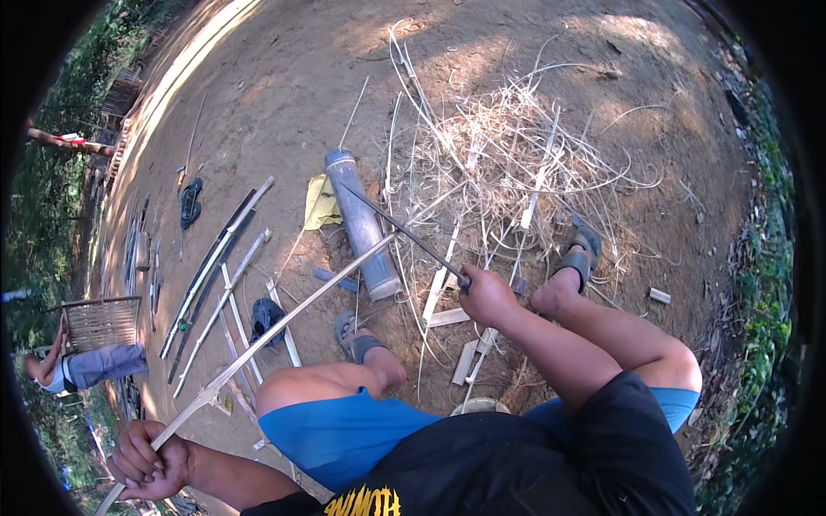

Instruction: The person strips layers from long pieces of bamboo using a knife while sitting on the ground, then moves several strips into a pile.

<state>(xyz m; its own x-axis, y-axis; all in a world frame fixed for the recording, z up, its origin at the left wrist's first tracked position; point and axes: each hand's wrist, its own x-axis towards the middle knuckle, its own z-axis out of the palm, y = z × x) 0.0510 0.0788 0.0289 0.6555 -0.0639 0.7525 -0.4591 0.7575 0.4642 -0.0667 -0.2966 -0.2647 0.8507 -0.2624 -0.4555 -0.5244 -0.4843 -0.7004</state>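
Note:
A long pale bamboo strip (pixel 297 316) runs slantwise from the lower left up past the middle. My left hand (pixel 151 460) is closed around its near end, well out to the left. In front of my right knee, my right hand (pixel 488 297) grips the handle of a long, thin, dark-bladed knife (pixel 423 248). The blade points up and left and crosses the strip over a thick grey bamboo section (pixel 366 228) lying on the ground; whether blade and strip touch, I cannot tell. Part of the strip near my left hand looks frayed.
Curly bamboo shavings (pixel 508 146) are heaped ahead on the dirt. A yellow cloth or bag (pixel 322 203) lies beside the bamboo section. Several split bamboo poles (pixel 215 258) and a dark bundle (pixel 268 320) lie to the left. Another person (pixel 95 365) is by a slatted frame (pixel 101 322) farther left.

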